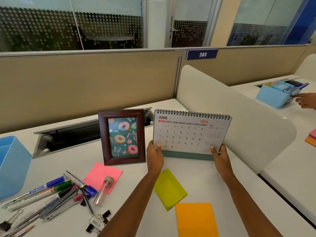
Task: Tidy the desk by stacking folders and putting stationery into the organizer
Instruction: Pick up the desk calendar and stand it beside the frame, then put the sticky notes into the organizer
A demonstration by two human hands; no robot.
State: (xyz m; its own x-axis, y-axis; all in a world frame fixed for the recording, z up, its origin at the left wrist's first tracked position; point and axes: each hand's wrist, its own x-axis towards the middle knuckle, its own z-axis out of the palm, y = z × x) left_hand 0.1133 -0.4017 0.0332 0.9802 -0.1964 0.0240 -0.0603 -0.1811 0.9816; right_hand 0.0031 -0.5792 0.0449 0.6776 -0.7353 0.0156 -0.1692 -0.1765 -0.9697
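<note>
A spiral-bound desk calendar (186, 132) showing June 2026 stands on the white desk (201, 175). My left hand (154, 155) grips its lower left corner and my right hand (220, 155) grips its lower right corner, thumbs on the front page. An empty light-blue organizer (12, 165) stands at the far left. A heap of markers (49, 189), staplers (58, 205), a clear lead tube (103, 190) and binder clips (98, 223) lies at the lower left. Pink (98, 175), green (169, 189) and orange (196, 219) sticky pads lie flat.
A brown picture frame (122, 136) with a doughnut print stands just left of the calendar. An open cable tray (71, 135) runs behind it. A white divider (239, 117) separates a neighbouring desk, where another person's hand (306, 100) touches a filled blue organizer (277, 94).
</note>
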